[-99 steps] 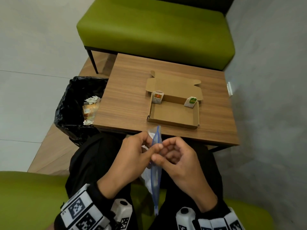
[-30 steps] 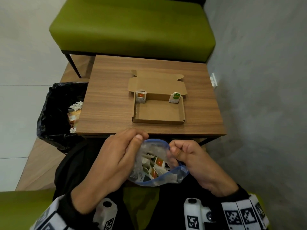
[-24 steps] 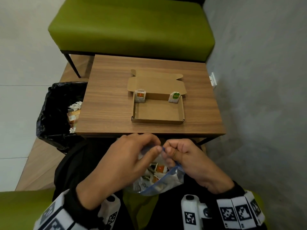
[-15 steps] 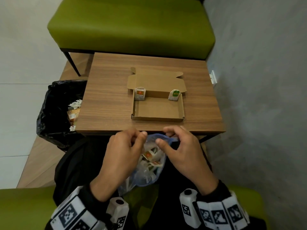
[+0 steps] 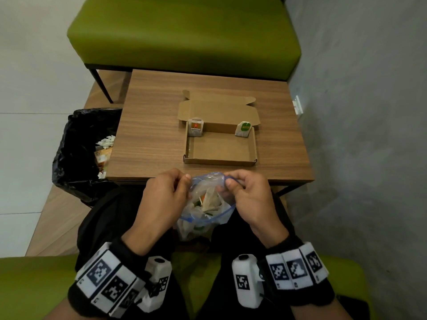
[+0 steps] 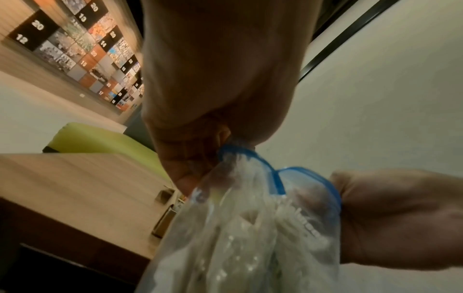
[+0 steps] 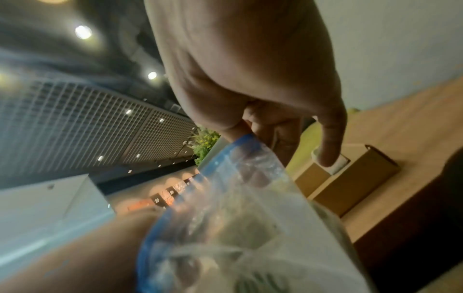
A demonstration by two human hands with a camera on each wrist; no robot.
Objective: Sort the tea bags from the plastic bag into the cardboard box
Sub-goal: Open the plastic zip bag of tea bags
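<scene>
A clear plastic bag [image 5: 203,204] with a blue zip rim hangs over my lap, its mouth spread open and several tea bags inside. My left hand [image 5: 171,192] pinches the left side of the rim [image 6: 233,148]. My right hand [image 5: 240,188] pinches the right side of the rim [image 7: 243,138]. On the wooden table [image 5: 147,125] lies the open cardboard box [image 5: 220,146]. A tea bag with an orange tag [image 5: 195,127] leans in its far left corner and one with a green tag [image 5: 243,129] in its far right corner.
A black-lined bin [image 5: 80,148] holding wrappers stands left of the table. A green bench [image 5: 182,33] stands beyond the table and a grey wall [image 5: 358,135] runs along the right. I sit on a green seat [image 5: 34,285].
The zip bag was shut and upright 3.3 s ago; both hands have since pulled its mouth apart. Over the last second the hands and bag rose toward the table's near edge.
</scene>
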